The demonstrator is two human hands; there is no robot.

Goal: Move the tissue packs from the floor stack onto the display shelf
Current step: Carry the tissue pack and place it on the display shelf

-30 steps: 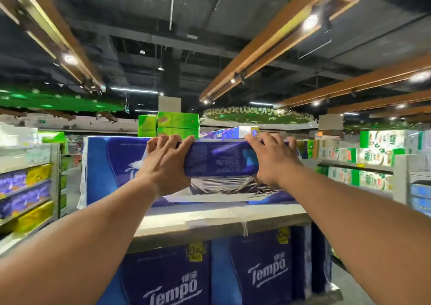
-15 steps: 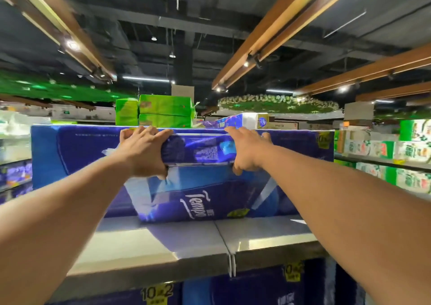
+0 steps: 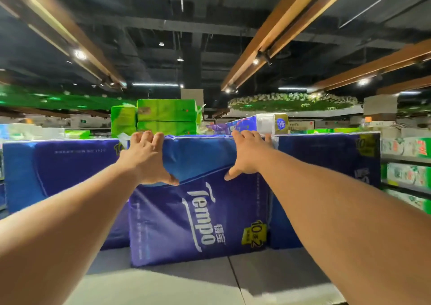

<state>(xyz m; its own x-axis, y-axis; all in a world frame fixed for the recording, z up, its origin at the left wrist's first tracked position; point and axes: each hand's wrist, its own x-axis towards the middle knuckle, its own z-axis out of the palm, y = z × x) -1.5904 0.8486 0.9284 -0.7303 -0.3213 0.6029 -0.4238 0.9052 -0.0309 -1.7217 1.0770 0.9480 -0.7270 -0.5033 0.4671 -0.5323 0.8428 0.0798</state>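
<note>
A large blue tissue pack stands upright on the grey display shelf, its logo running sideways. My left hand grips its upper left corner, fingers over the top edge and thumb on the front. At the upper right corner my right hand holds the pack the same way. Behind it, more blue packs stand on the shelf to the left and to the right.
Green tissue packs are stacked behind the blue row, with a blue and white pack lying beside them. Shelves of green and white packs run along the right. The shelf's front edge is near me.
The pack has come down from a raised, tilted hold and now stands upright on the shelf. Both hands stayed at its top corners and my view moved closer.
</note>
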